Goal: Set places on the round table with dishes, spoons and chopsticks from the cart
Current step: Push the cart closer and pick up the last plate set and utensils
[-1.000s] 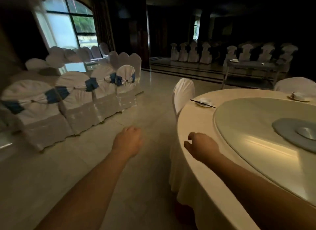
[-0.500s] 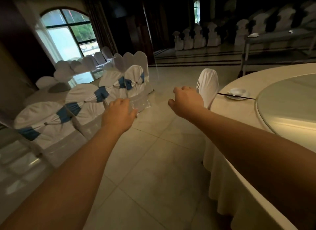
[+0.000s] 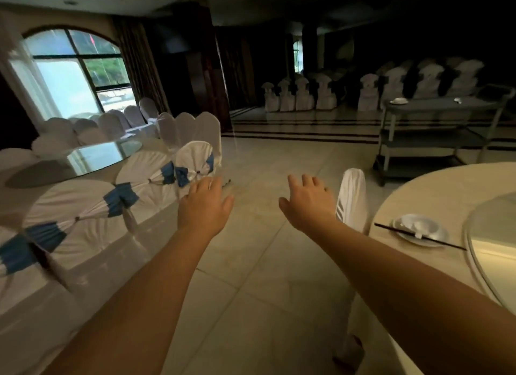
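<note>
The round table with its cream cloth fills the right edge. One place is laid on it: a white plate and bowl with black chopsticks across the front. A grey three-shelf cart stands beyond the table at the right, with a white dish and another small white piece on its top shelf. My left hand and my right hand are both held out over the floor, fingers spread, holding nothing.
A white-covered chair stands at the table's left edge, just right of my right hand. A second table with a glass top and covered chairs with blue bows fills the left. Tiled floor runs between toward the cart.
The view has swung left and up, away from the table, bringing the cart into sight. Both hands rose and went from loosely closed to spread fingers.
</note>
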